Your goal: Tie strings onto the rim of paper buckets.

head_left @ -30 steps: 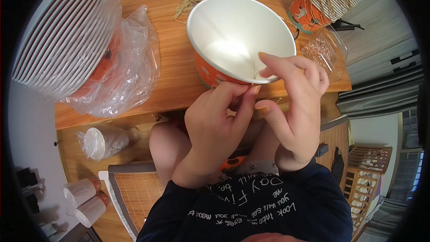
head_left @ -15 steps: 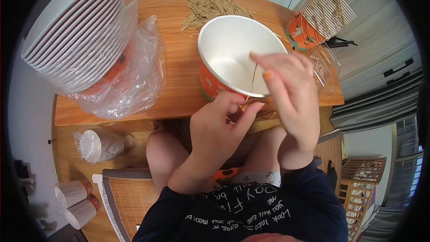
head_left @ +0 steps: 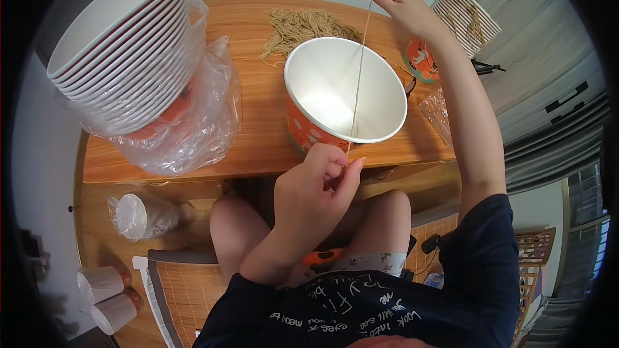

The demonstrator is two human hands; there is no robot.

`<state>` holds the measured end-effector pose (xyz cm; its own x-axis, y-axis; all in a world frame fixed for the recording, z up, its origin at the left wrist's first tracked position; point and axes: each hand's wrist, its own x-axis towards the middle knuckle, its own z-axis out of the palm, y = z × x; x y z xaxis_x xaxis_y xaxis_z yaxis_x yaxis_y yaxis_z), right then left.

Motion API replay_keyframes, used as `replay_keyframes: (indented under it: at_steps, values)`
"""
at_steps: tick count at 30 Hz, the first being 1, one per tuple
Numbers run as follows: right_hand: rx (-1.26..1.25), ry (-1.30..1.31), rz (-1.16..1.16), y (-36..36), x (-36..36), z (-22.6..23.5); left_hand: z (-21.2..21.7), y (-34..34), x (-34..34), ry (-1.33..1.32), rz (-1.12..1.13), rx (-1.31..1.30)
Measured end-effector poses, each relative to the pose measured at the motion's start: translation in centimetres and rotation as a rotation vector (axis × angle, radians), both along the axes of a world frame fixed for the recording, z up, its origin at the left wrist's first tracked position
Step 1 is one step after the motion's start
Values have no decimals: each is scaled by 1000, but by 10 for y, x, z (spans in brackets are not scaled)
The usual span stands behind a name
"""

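Note:
A thin tan string [head_left: 359, 80] runs taut across the mouth of an orange paper bucket [head_left: 298, 119] with a white inside. My left hand [head_left: 313, 187] pinches its lower end just in front of the bucket's near wall. Up beyond the far right rim, my right hand [head_left: 407, 13] grips the other end between thumb and fingertips, arm stretched out. What lies inside the curled left fingers is hidden. Behind the bucket is a loose pile of tan strings [head_left: 306, 29] on the wooden table [head_left: 261, 90].
Nested white-rimmed buckets [head_left: 126, 51] in a clear plastic bag [head_left: 203, 125] fill the table's left. Another bucket stack [head_left: 422, 61], draped with strings, stands at the back right near a clear box [head_left: 436, 113] of small pieces. Wrapped paper containers [head_left: 151, 216] stand below, left.
My right hand has moved up and away to the far right, drawing the string out long and straight. My left hand stays near the bucket's front, still pinching.

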<state>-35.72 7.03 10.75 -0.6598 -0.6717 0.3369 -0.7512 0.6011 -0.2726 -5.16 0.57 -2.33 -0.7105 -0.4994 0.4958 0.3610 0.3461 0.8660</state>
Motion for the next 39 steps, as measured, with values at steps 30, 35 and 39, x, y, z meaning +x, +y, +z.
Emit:
replay_keyframes:
  at_steps: [30, 35, 39]
  values:
    - [179, -268, 293, -1, 73, -28, -4, -8, -6, -58, 0, -100]
    - [98, -174, 293, 26, 115, -3, 6, -15, 13, 144, 9, -266]
    - [-160, -238, 287, 52, 164, 18, 10, -35, 31, 598, -43, -626]
